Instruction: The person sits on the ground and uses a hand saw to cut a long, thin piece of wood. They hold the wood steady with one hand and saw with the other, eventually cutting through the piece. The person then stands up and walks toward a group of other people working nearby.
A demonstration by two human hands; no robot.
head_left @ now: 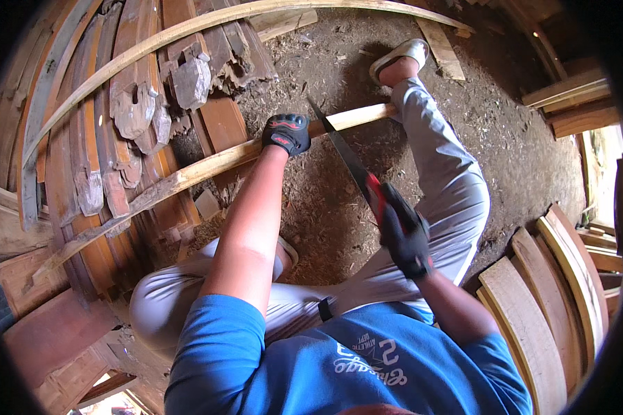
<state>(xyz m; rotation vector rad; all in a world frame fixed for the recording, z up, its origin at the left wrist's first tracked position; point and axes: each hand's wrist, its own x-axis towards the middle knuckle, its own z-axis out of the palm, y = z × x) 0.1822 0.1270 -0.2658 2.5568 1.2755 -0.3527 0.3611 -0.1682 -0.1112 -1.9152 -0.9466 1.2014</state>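
A long, narrow wooden strip (207, 166) slants across the view, its right end beside my lower right leg. My left hand (286, 133), in a black glove with red marks, is wrapped round the strip. In my right hand (402, 232), also gloved in black, is the red and black handle of a hand saw (349, 158). The saw's dark blade crosses the strip just right of my left hand, pointing away from me. Whether its teeth are in the wood I cannot tell.
Weathered boards (135, 90) with broken ends are stacked at the left. A curved strip (221, 17) arches over them. More planks (533, 311) lie at the lower right, and beams (574, 104) at the upper right. Wood shavings are scattered over the dirt floor (339, 62).
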